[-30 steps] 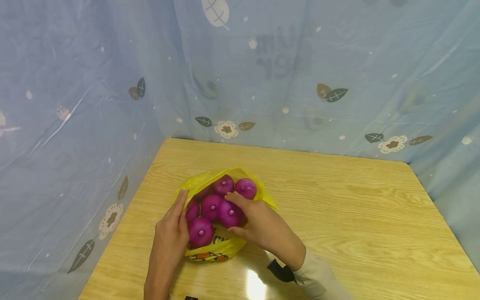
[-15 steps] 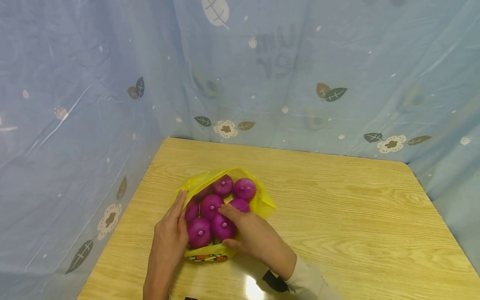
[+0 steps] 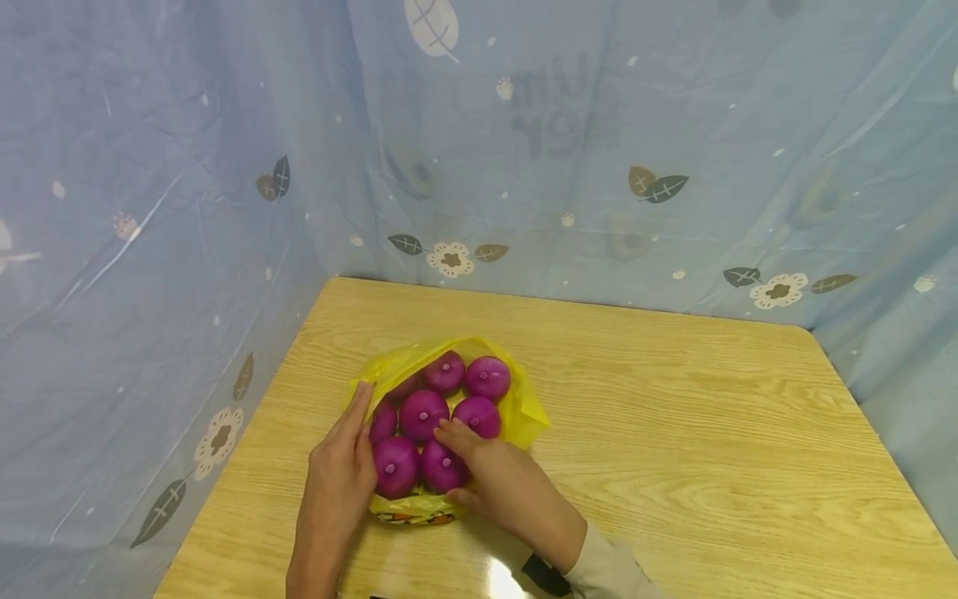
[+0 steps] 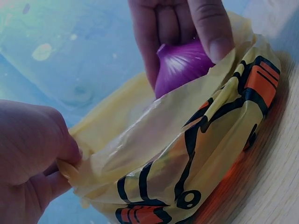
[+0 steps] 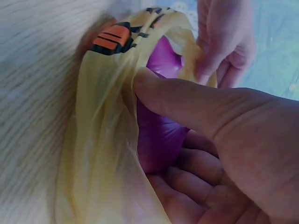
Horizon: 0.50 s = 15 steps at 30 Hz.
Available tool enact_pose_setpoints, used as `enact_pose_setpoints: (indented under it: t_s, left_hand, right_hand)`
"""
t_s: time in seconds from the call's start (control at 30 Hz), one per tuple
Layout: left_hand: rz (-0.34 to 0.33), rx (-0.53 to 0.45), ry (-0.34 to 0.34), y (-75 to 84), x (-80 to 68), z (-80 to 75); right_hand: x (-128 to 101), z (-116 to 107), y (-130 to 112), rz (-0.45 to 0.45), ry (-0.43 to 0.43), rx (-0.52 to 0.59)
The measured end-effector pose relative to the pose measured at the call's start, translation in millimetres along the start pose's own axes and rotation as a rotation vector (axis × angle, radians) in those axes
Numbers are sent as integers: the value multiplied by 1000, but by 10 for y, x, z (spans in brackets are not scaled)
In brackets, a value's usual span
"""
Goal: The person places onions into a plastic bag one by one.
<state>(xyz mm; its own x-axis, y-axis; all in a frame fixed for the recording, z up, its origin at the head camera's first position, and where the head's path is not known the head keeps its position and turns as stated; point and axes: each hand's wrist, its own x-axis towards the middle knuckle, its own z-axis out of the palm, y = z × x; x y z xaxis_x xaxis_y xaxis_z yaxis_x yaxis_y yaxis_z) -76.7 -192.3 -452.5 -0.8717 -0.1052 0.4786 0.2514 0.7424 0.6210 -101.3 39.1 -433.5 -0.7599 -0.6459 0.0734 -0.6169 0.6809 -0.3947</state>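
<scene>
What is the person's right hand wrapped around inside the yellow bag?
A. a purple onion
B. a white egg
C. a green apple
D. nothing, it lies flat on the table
A. The right hand curls its grip round a purple onion at the near edge of the yellow bag, while the left hand pinches the bag's rim; the right wrist view shows the thumb and fingers closed on the onion.
</scene>
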Motion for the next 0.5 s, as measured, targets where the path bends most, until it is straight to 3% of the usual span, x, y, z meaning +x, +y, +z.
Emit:
enact_pose_setpoints:
  t_s: [0.5]
  left_hand:
    - [-7,12,6,-24,-2,5]
  right_hand:
    - [-47,172,15,-24,19,-15]
